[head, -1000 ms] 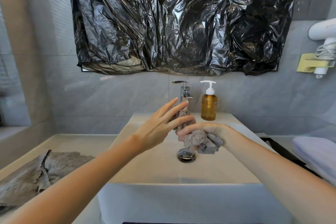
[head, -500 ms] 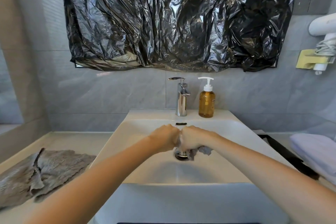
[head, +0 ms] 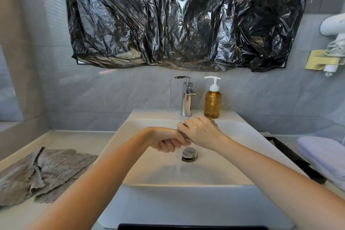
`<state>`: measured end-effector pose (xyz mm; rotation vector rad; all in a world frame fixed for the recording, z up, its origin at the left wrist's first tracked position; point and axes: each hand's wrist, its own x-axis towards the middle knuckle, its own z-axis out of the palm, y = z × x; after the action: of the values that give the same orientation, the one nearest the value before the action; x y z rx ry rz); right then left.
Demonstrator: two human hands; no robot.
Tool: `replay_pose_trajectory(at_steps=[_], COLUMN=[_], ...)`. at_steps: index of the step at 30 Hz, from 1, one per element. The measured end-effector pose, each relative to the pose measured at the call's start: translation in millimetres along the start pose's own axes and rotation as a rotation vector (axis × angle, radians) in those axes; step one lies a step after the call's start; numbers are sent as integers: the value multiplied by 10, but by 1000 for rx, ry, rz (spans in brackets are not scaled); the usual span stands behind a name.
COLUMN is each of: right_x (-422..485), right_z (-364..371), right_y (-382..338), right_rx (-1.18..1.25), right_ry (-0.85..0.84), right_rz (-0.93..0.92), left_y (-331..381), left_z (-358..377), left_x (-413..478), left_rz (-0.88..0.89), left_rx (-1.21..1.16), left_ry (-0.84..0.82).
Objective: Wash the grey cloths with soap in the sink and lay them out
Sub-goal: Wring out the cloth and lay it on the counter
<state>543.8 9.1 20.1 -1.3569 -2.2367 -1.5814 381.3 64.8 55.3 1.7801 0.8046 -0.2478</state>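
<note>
Both my hands meet over the white sink, twisting a wet grey cloth that is almost wholly hidden between them; only small edges show. My left hand grips it from below with the knuckles turned down. My right hand is closed over it from above, under the chrome tap. Water trickles down toward the metal drain plug. An amber soap pump bottle stands right of the tap. More grey cloths lie spread on the counter to the left.
A crumpled black plastic sheet covers the wall above the sink. A folded pale lilac towel lies on the counter at right beside a black tray edge. A white hair dryer hangs on the right wall.
My left hand, open a second ago, closed on the cloth beside my right hand. Both hands then rotated against each other, the right rising toward the tap, the left turning under.
</note>
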Motion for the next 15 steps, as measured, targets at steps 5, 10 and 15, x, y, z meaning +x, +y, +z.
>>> replay_pose_trajectory(at_steps=[5,10,15], right_x=[43,175,198], right_z=[-156,-473,-505], right_y=[-44,32,255], right_rx=[159,787,1568], right_ry=[-113,-568,-879], right_rz=[199,824,1138], left_y=[-51,-97,-257], left_z=[-39,106,139], left_x=[-110,-147,-141], left_rz=[67,358,634], left_rx=[-217,-15,1017], left_ry=[88,482,1001])
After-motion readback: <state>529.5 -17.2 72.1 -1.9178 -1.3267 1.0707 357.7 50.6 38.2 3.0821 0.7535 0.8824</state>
